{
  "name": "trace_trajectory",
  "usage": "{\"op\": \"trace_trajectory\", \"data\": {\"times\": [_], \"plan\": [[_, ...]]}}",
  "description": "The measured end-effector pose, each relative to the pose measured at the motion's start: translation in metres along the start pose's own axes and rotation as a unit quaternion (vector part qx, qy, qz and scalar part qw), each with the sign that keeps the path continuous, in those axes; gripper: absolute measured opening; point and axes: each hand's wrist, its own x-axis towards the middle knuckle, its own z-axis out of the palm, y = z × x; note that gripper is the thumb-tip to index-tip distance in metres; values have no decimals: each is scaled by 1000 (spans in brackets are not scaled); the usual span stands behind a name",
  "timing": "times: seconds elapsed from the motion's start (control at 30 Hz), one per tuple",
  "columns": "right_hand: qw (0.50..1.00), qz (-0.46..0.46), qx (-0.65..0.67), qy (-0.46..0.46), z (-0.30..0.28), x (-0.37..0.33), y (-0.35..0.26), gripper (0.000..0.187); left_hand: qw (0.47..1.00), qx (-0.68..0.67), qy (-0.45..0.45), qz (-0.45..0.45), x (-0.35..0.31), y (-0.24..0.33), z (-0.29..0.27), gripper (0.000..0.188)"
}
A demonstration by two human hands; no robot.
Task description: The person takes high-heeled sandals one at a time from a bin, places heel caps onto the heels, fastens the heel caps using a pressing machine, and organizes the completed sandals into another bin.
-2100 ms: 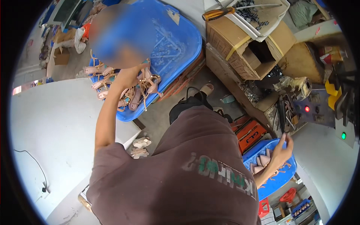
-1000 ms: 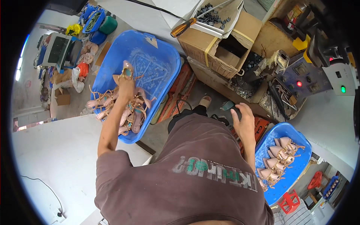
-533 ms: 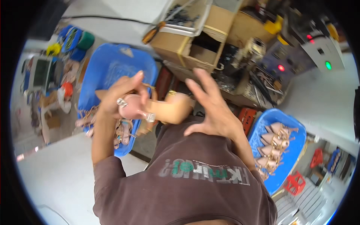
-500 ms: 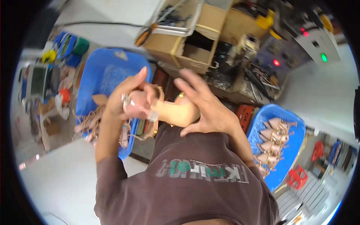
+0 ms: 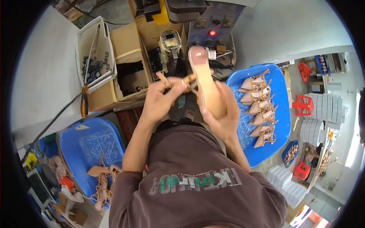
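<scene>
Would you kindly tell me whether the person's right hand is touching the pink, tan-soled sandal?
Touching. The head view shows the right hand wrapped around the pink, tan-soled sandal, with the thumb lying over its edge.

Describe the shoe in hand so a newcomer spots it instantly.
Find the large blue tub on the picture's right, holding a row of shoes. Just left of it, the right hand grips one shoe. Unlike those, its tan sole faces the camera.

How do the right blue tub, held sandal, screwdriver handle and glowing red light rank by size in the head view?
Right blue tub
Held sandal
Screwdriver handle
Glowing red light
The sandal looks nearer the camera, which likely enlarges it.
</scene>
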Motion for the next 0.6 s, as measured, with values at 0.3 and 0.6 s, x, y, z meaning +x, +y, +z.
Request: {"op": "trace_trajectory", "data": {"times": [0.3,0.6], "plan": [[999,-14,-35,4,62,73,-8,57,875,-442,178,-90,64,-66,-92,28],[999,22,-25,-28,68,79,-19,58,850,-500,141,-86,89,-120,-130,23]]}}
